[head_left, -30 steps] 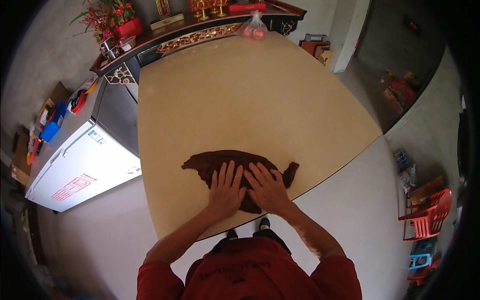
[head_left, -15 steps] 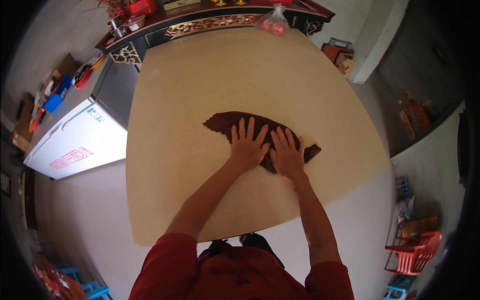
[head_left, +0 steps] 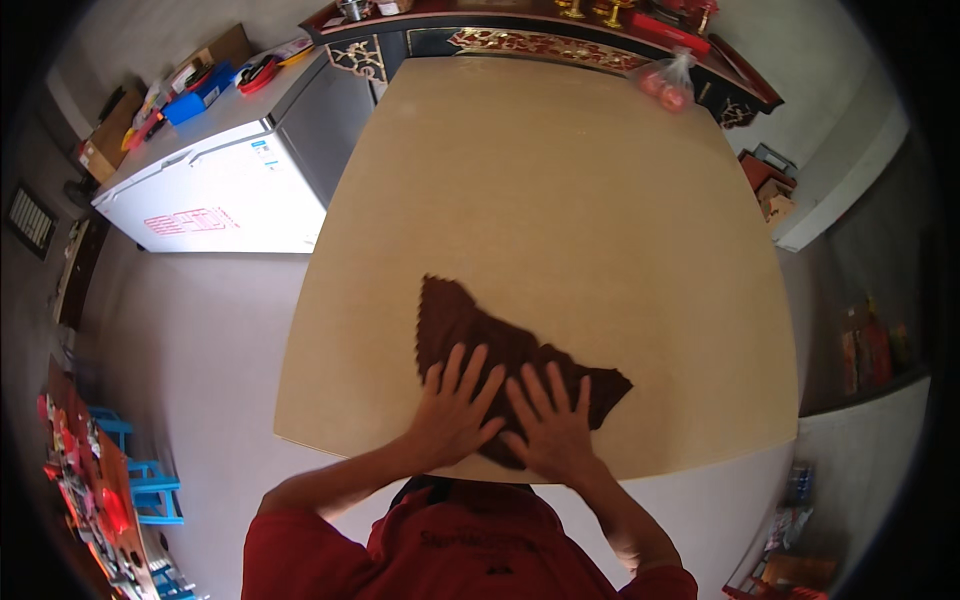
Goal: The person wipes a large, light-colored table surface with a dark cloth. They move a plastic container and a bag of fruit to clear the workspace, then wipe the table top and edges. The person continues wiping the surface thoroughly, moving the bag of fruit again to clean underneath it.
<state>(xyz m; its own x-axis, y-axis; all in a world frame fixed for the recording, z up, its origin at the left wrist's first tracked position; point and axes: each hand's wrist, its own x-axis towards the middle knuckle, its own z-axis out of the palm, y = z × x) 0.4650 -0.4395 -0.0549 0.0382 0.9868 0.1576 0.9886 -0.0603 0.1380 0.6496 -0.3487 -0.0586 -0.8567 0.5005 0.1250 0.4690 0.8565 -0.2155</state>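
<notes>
A dark brown piece of cloth (head_left: 470, 325) with a scalloped left edge lies on the tan tabletop (head_left: 560, 190), close to the near edge. My left hand (head_left: 455, 410) rests flat on its lower left part, fingers spread and pointing away from me. Beside it, my right hand (head_left: 552, 420) presses flat on the cloth's lower middle, its fingers also apart. The two thumbs nearly meet. Some of the cloth is hidden under both palms, and its right end tapers to a corner.
A clear plastic bag of round reddish things (head_left: 668, 85) sits at the table's far right corner. Behind stands a dark carved cabinet (head_left: 540, 45). To the left are a white chest freezer (head_left: 215, 205) with boxes on top and several blue stools (head_left: 152, 490).
Both hands and the cloth have come nearer to me, toward the table's near edge. The cloth now spreads wider, its scalloped left edge showing. My view has shifted too.
</notes>
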